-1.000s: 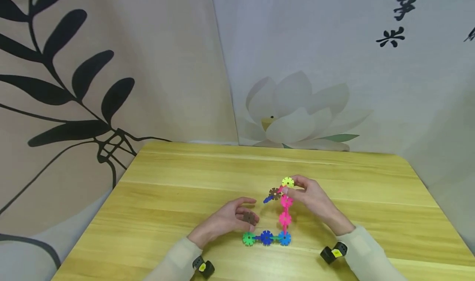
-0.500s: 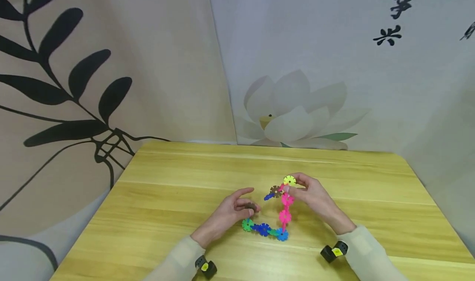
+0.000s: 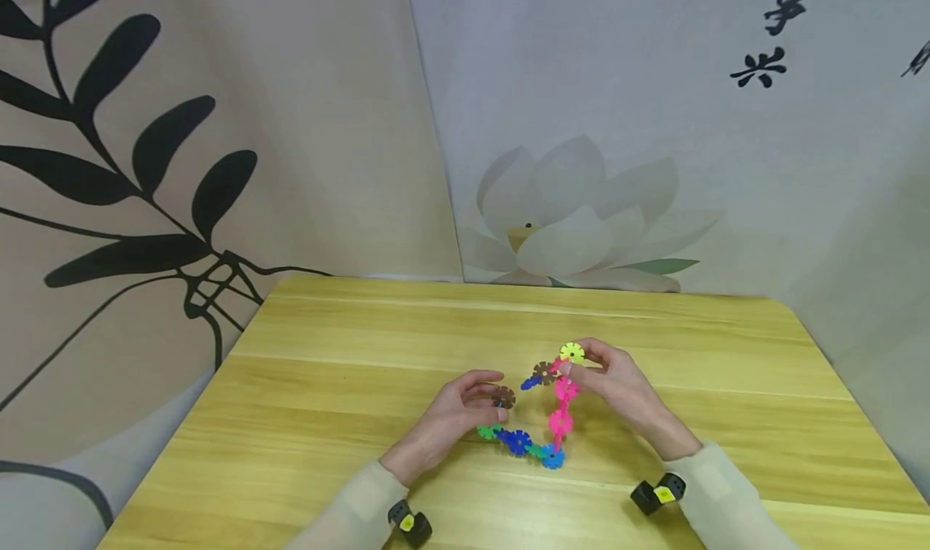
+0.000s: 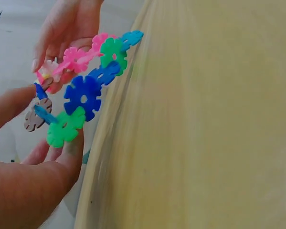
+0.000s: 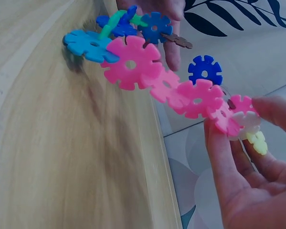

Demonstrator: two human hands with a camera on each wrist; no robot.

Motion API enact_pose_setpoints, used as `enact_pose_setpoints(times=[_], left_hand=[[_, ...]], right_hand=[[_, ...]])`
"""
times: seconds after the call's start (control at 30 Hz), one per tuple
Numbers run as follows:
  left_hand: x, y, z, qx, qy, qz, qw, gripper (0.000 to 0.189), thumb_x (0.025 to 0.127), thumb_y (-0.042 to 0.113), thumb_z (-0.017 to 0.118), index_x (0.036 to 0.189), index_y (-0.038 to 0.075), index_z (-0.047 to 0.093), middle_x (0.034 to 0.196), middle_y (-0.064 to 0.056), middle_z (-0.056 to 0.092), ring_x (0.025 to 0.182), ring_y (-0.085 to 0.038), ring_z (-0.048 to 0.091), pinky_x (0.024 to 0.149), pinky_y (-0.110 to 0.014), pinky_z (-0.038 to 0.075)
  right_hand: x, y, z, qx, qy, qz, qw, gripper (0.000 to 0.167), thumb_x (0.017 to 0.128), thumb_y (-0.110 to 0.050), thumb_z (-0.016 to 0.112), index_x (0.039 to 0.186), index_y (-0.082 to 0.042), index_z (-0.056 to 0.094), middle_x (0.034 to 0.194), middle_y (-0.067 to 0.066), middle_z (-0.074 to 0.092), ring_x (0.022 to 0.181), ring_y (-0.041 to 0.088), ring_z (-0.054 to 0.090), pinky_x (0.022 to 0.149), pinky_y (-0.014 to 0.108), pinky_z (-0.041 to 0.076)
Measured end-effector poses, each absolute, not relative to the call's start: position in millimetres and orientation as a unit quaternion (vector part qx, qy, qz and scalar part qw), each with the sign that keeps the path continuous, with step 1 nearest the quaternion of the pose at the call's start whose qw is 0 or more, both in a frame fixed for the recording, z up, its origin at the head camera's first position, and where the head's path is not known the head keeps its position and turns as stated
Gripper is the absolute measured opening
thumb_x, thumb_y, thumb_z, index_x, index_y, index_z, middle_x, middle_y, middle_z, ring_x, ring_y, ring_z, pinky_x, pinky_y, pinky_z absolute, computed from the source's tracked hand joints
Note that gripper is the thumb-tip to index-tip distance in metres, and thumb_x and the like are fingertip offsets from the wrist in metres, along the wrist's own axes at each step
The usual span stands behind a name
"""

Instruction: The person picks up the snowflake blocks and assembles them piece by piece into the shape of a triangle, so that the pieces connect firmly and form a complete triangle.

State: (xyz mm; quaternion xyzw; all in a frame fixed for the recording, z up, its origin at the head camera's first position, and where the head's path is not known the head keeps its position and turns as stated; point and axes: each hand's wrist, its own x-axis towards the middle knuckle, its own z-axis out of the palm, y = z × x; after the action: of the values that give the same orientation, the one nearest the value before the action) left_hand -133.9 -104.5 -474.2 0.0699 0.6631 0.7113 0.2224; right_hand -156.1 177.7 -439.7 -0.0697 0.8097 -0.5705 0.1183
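A chain of notched plastic snowflake discs spans both hands, bent into an open loop. My left hand point(image 3: 446, 421) grips its left end by the green disc point(image 4: 65, 128), thumb against it. A teal disc point(image 4: 45, 114) joins that to a brown disc point(image 3: 504, 397). Blue discs point(image 3: 519, 442) run to the light blue corner disc point(image 3: 553, 456), and pink discs point(image 3: 561, 422) rise from there. My right hand point(image 3: 617, 384) pinches the upper corner near a white disc point(image 5: 247, 125) and a yellow disc point(image 3: 571, 352). A short arm with another brown disc point(image 3: 543, 373) ends in a blue disc point(image 5: 205, 70), with a gap before the left end.
The wooden table point(image 3: 349, 332) lies under both hands, its far edge meeting a printed backdrop point(image 3: 349, 130) with leaves and a lotus. Small black wrist devices point(image 3: 657, 493) sit on both sleeves.
The left hand has taken hold of the chain's left end, lifted it and brought it slightly right, tilting the lower row. The right hand has shifted slightly right with its corner.
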Motion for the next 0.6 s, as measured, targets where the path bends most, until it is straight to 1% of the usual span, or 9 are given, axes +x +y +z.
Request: enact_pose_setpoints(times=[0.1,0.2,0.33,0.43,0.47,0.6], left_hand=[[-133,-103,-476,0.068,0.662,0.715,0.213,0.058,0.089,0.005,0.076,0.142,-0.003,0.052,0.133,-0.015,0.062,0.12,-0.028,0.06,0.104,-0.038,0.052],[-133,-101,-478,0.069,0.666,0.716,0.199,0.05,0.092,0.008,0.075,0.136,-0.005,0.057,0.128,-0.015,0.065,0.118,-0.027,0.063,0.103,-0.036,0.053],[-132,-96,-479,0.068,0.667,0.72,0.18,0.044,0.094,0.01,0.074,0.133,-0.006,0.06,0.126,-0.015,0.068,0.115,-0.026,0.066,0.1,-0.034,0.054],[-132,-93,-478,0.065,0.667,0.723,0.169,0.042,0.096,0.01,0.073,0.133,-0.006,0.061,0.126,-0.016,0.068,0.115,-0.026,0.066,0.1,-0.033,0.055],[-132,-92,-478,0.063,0.667,0.724,0.166,0.042,0.096,0.009,0.072,0.133,-0.006,0.062,0.126,-0.016,0.068,0.115,-0.025,0.066,0.1,-0.032,0.054],[-133,-89,-476,0.054,0.667,0.726,0.158,0.041,0.096,0.009,0.073,0.133,-0.005,0.063,0.126,-0.016,0.069,0.115,-0.025,0.067,0.1,-0.032,0.054]], right_hand=[[-156,179,-440,-0.072,0.804,-0.578,0.118,0.054,0.1,-0.037,0.069,0.138,-0.001,0.055,0.145,0.022,0.054,0.127,0.038,0.06,0.103,0.052,0.051],[-156,181,-439,-0.072,0.802,-0.581,0.12,0.055,0.1,-0.035,0.07,0.14,-0.002,0.054,0.149,0.022,0.05,0.13,0.041,0.057,0.105,0.054,0.05],[-156,183,-438,-0.079,0.797,-0.585,0.124,0.055,0.099,-0.033,0.071,0.142,-0.002,0.053,0.159,0.022,0.039,0.145,0.048,0.037,0.111,0.063,0.041],[-156,184,-438,-0.087,0.79,-0.593,0.128,0.053,0.099,-0.03,0.071,0.141,-0.002,0.054,0.163,0.022,0.033,0.15,0.051,0.023,0.113,0.067,0.035],[-156,184,-438,-0.089,0.788,-0.596,0.13,0.052,0.099,-0.03,0.07,0.141,-0.002,0.055,0.163,0.022,0.032,0.151,0.051,0.021,0.113,0.067,0.035],[-155,185,-438,-0.097,0.783,-0.6,0.132,0.05,0.1,-0.028,0.07,0.14,-0.002,0.056,0.165,0.023,0.029,0.151,0.049,0.022,0.111,0.063,0.038]])
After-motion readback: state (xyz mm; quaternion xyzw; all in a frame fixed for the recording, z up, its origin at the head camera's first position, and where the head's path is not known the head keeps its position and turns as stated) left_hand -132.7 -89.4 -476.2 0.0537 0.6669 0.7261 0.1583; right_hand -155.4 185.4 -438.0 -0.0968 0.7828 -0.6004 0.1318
